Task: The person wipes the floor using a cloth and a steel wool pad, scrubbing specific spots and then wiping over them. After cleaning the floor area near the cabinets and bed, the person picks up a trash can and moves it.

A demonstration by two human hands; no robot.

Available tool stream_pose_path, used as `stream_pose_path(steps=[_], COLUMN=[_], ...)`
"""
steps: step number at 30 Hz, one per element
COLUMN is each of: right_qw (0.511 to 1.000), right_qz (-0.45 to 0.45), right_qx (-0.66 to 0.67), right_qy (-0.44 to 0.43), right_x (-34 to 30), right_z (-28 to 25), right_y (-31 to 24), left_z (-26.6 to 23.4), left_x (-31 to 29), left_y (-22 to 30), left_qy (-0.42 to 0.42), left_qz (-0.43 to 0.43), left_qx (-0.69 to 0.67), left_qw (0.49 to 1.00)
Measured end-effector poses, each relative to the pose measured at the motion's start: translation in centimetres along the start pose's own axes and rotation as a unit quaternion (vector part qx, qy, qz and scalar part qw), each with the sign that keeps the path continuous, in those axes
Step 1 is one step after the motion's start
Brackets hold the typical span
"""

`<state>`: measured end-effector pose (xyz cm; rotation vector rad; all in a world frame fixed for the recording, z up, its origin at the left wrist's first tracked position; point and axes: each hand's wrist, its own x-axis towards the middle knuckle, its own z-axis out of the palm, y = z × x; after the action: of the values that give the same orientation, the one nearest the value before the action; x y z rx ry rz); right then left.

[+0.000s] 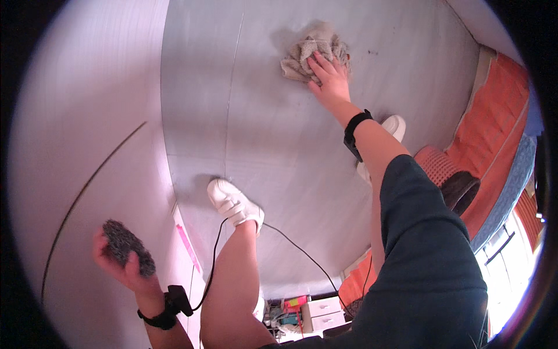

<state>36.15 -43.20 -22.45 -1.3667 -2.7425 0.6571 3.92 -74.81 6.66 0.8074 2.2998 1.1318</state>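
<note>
Grey floor (279,151) surrounds the left shoe (232,200), with a pale panel (99,104) to its left, white drawers (325,314) behind, orange fabric (494,116) right. Ahead-right, the right hand (333,84) rests, grip spread, on a beige cloth (317,45); behind-left, the left hand (139,280) is clamped on a dark scouring pad (125,243).

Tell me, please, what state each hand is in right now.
Left hand: closed around a dark grey scouring pad.
Right hand: open, fingers spread on a crumpled beige cloth.
</note>
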Motion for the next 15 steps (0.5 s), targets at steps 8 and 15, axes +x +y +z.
stream_pose_path(steps=[8,15], right_qw=[0.998,0.988], right_qz=[-0.028,-0.08], right_qx=[-0.026,-0.094], right_qy=[-0.048,-0.098], right_x=[-4.6,-5.3], right_z=[1.5,1.0], right_y=[-4.2,-4.2], left_z=[-7.4,-9.9], left_x=[-7.8,-25.0], left_y=[-0.3,-5.6], left_qy=[-0.088,0.159], left_qz=[0.077,-0.208], left_qx=[0.075,0.048], left_qw=[0.99,0.964])
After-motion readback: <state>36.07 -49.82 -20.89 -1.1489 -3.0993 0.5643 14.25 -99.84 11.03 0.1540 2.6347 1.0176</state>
